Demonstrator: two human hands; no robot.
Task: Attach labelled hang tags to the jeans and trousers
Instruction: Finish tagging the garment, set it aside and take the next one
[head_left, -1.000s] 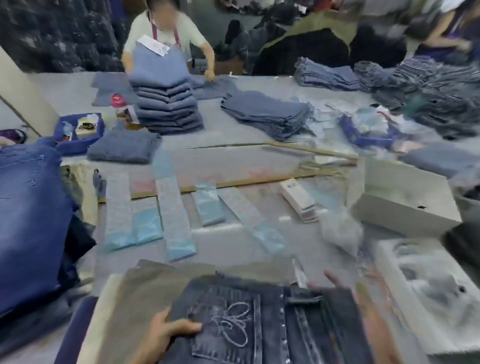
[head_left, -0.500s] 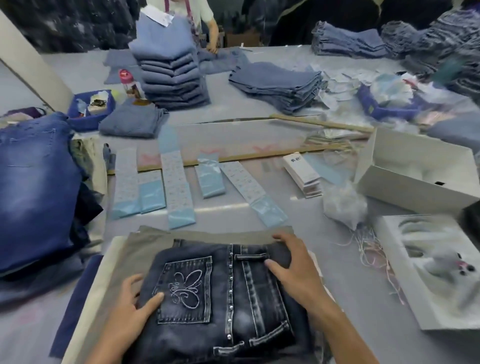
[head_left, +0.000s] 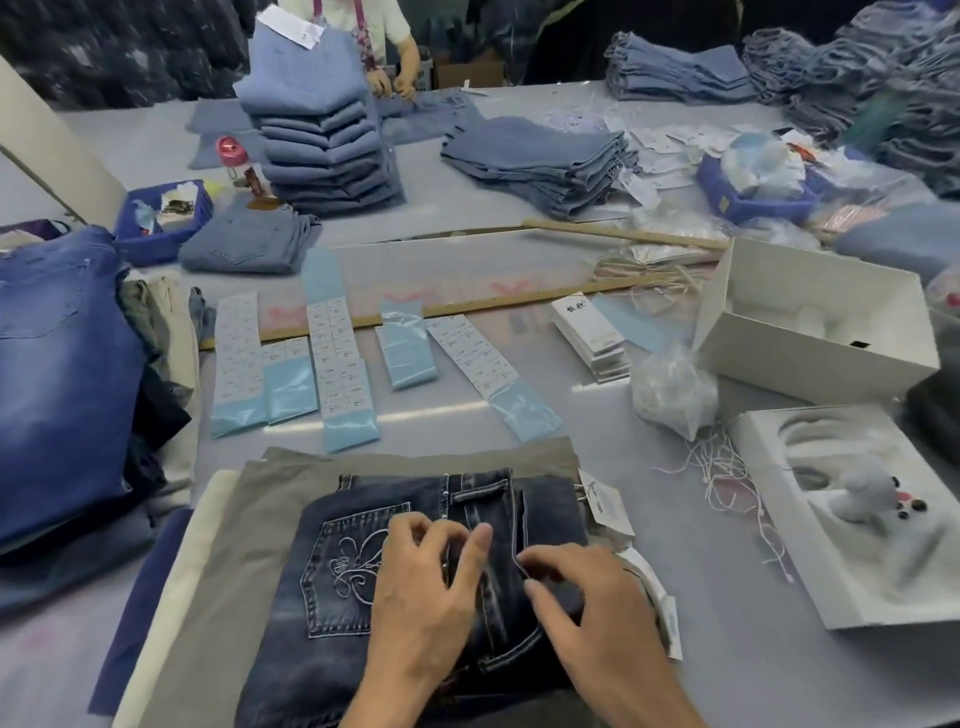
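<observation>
A folded pair of dark jeans with an embroidered back pocket lies on top of olive trousers right in front of me. My left hand sits on the middle of the jeans, its fingers curled in at the studded seam and pinching the cloth. My right hand is beside it, fingers curled round the folded right edge of the jeans. White hang tags stick out from under the pile on the right. A stack of blank hang tags lies further back.
Strips of printed size labels lie in rows beyond the jeans. Loose strings, a plastic bag and two white boxes are at right. A blue jeans pile is at left. A person works at the far edge.
My left hand has moved from the jeans' left edge to the centre seam. My right hand has come down from the waistband to the right fold. The camera has tilted down.
</observation>
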